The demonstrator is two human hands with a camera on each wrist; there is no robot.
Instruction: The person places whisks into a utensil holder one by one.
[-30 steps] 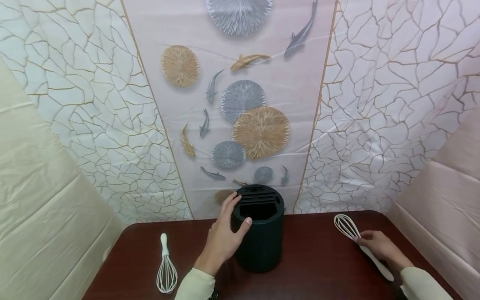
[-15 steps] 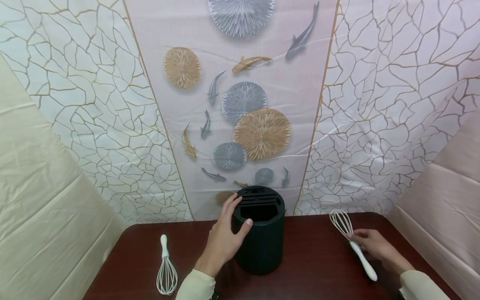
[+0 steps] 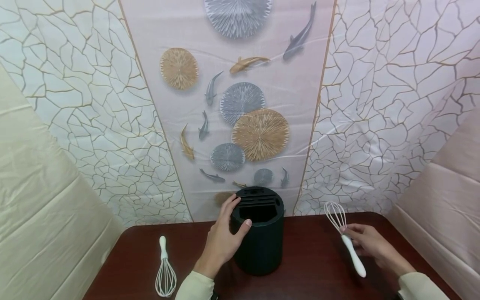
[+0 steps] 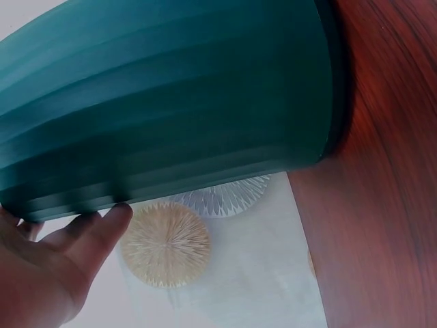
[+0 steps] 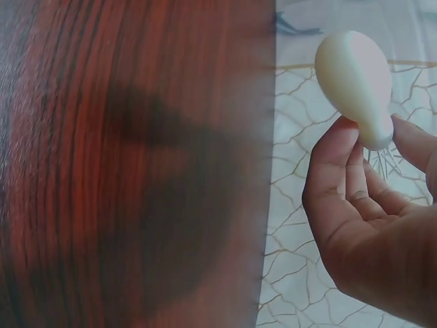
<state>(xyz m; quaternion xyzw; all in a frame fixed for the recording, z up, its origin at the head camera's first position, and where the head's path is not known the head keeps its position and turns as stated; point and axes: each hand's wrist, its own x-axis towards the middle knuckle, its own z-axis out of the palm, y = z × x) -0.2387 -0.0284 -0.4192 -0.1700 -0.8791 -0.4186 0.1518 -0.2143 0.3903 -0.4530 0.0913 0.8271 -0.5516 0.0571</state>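
"While the left hand [image 3: 221, 241] rests spread against the holder's [image 3: 262, 241] left side, where's the right hand [image 3: 369, 241]?"

"At right, pinching a whisk [image 3: 351, 252] above the table [image 3: 307, 266]; the other whisk [image 3: 163, 255] lies at left."

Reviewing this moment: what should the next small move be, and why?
Probably carry the white whisk left toward the dark green utensil holder: the right hand already pinches it clear of the table, the left hand rests against the holder, and its wide opening faces up.
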